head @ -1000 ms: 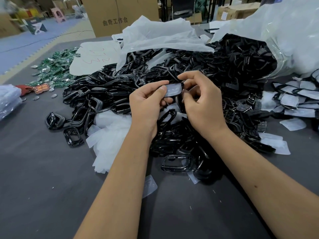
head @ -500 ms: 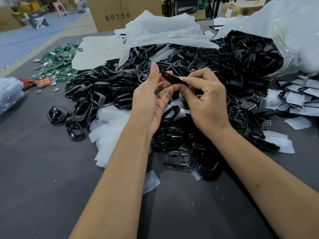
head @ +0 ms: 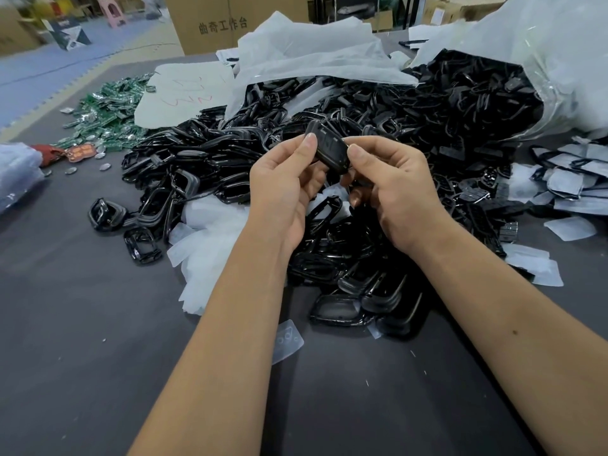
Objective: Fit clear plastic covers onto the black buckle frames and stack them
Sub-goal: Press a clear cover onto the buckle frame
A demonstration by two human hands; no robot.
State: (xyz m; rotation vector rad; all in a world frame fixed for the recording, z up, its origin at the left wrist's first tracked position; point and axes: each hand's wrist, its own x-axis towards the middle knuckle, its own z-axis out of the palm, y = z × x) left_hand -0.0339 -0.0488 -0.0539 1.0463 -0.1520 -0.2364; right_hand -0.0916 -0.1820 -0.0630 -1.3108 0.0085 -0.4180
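two hands (head: 286, 189), one black buckle frame (head: 330, 149) held between them, one loose clear cover (head: 287, 340) on the table, frames in the heap (head: 378, 120) too many to count.

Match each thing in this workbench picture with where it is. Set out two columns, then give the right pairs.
Things:
1. black buckle frame
2. green parts
3. clear cover
4. cardboard box

Places:
A. far left of the table
B. behind the table
C. held by left hand and right hand
D. flat on the table by the left forearm

Pairs: 1-C, 2-A, 3-D, 4-B
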